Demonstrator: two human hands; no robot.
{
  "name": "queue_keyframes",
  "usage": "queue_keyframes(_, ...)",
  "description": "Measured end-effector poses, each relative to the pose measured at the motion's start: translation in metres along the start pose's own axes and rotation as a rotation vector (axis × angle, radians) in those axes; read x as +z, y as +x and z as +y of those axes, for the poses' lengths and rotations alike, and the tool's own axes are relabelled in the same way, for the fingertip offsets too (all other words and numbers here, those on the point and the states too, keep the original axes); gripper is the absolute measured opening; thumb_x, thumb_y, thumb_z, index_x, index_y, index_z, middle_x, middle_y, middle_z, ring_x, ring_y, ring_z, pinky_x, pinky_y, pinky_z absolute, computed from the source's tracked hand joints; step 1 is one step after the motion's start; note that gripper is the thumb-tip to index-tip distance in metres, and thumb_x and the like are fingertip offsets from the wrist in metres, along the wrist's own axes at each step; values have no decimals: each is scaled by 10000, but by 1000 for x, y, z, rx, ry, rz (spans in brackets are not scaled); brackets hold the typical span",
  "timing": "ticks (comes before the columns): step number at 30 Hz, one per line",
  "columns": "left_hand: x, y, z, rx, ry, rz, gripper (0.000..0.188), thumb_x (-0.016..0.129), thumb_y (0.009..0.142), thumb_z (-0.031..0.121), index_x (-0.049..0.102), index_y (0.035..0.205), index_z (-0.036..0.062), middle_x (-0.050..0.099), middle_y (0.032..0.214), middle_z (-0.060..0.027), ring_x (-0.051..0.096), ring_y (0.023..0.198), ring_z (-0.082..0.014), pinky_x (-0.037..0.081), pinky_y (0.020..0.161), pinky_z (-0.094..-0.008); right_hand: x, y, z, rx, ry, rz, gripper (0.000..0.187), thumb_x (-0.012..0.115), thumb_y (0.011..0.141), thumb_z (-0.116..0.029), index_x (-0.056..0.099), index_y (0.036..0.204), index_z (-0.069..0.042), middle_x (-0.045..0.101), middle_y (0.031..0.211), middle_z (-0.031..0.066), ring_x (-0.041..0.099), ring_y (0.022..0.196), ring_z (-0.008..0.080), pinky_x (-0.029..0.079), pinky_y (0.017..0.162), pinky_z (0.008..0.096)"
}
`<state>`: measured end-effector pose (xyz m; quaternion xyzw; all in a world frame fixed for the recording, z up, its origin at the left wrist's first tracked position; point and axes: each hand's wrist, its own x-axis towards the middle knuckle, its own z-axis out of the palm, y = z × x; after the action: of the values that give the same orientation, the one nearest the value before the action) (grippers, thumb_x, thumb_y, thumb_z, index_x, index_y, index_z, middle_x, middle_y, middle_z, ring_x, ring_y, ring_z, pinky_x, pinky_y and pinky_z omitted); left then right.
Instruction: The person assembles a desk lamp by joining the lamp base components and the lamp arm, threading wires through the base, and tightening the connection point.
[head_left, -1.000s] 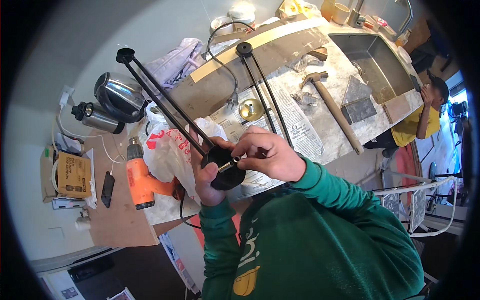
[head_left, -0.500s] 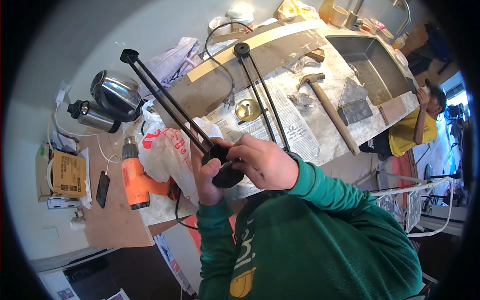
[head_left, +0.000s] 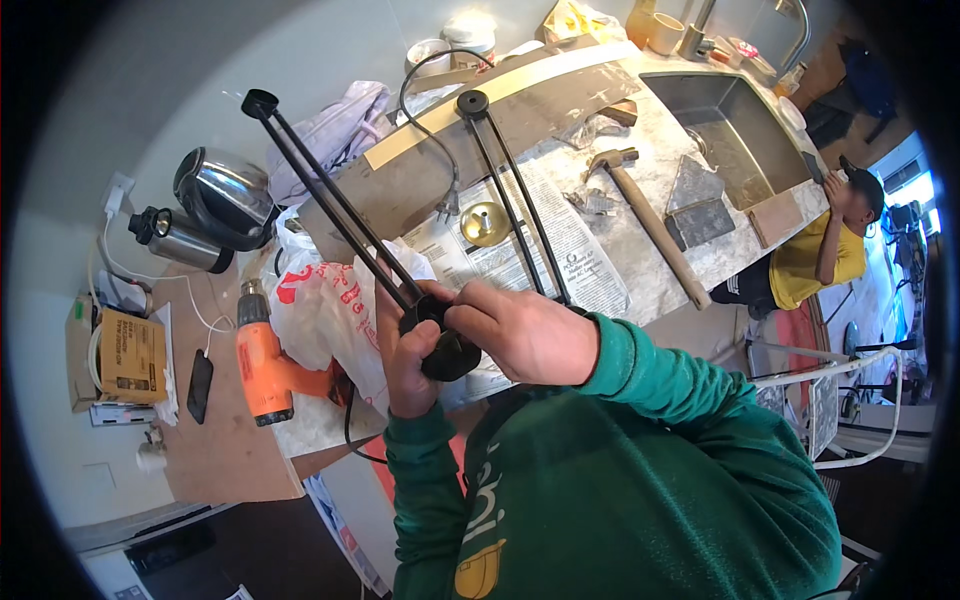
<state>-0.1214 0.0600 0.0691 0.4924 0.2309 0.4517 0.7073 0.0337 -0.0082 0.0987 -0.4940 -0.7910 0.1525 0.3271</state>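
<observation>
My left hand (head_left: 410, 368) is wrapped round the black cup-shaped end of a black fixture with two long parallel rods (head_left: 338, 206). Its rods slant up and away to the left, ending in a small round cap. At that black cup (head_left: 452, 358), the fingers of my right hand (head_left: 528, 332) are pinched together; whatever lies between them is hidden. A second black twin-rod fixture (head_left: 514, 207) rests on newspaper (head_left: 585, 262) just beyond my right hand. Beside its rods sits a shiny brass-coloured disc (head_left: 484, 224) with a raised centre.
Left of me are an orange heat gun (head_left: 262, 362), a white plastic bag (head_left: 330, 325), a phone (head_left: 201, 386) and a kettle (head_left: 222, 195). Rightward lie a hammer (head_left: 655, 228), grey tile pieces (head_left: 693, 205) and a sink (head_left: 742, 125). A person in yellow (head_left: 812, 262) is at far right.
The whole view has shifted slightly. My left hand keeps its hold on the fixture, whose cup end is turned a little, and my right fingers remain pinched at the cup.
</observation>
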Motion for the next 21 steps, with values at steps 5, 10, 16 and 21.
queue_keyframes(5, 8, -2, 6, -58, -67, 20, 675, 617, 705, 288, 356, 1259, 6, 550, 986, -119, 574, 876, -171, 479, 804, -292, 0, 1, 3, 6, 139, 77, 208, 607, 806, -49, 524, 993, -4, 498, 852, 157, 578, 722, 345, 476, 621, 413)
queue_keyframes(10, 8, -2, 5, -41, -80, -27, 697, 674, 754, 283, 321, 1296, 24, 537, 974, -86, 563, 862, -151, 477, 791, -296, 1, 2, 4, 68, 378, 139, 164, 641, 819, -8, 522, 931, -14, 541, 773, 127, 581, 689, 260, 456, 629, 342)
queue_keyframes(16, 10, 1, -1, -6, -121, -2, 726, 548, 893, 250, 145, 1454, 30, 531, 963, -78, 558, 838, -158, 488, 751, -295, 9, -5, 12, 399, 976, 60, 87, 545, 904, 44, 542, 965, -19, 542, 775, 13, 532, 699, 65, 442, 612, 224)
queue_keyframes(21, 10, 3, 2, -83, -354, -41, 514, 435, 952, 239, 247, 1370, 7, 547, 975, -105, 590, 852, -193, 518, 724, -309, 10, -7, 13, 376, 946, 85, 130, 536, 902, 50, 562, 1014, -12, 576, 805, 26, 549, 699, 70, 451, 607, 224)
